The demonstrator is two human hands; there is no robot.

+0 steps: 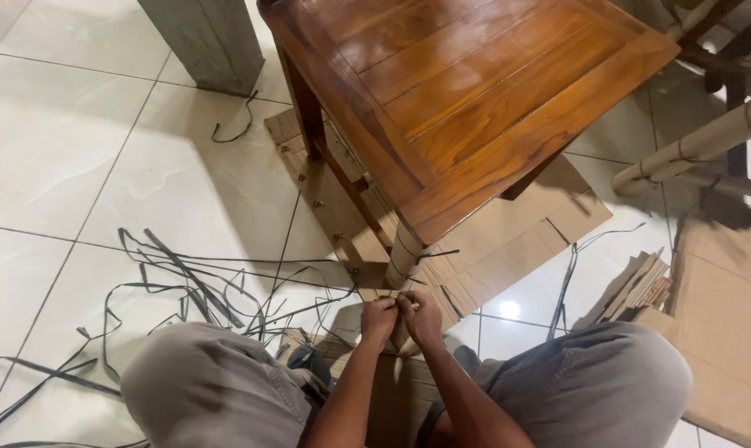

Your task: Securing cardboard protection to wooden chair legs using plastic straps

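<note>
Here wrapped table leg (404,257) just above fingers (402,309).

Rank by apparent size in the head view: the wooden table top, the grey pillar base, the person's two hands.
1. Wooden table top, by far the largest.
2. Grey pillar base, partly cut off by the frame.
3. Left hand and right hand: alike, so unranked.

I'm in a furniture packing area: glossy white floor tiles (68,149), flattened cardboard (508,241) under a wooden table (475,91), black strapping offcuts (185,282) scattered around, paper-wrapped furniture legs (699,145) nearby.
</note>
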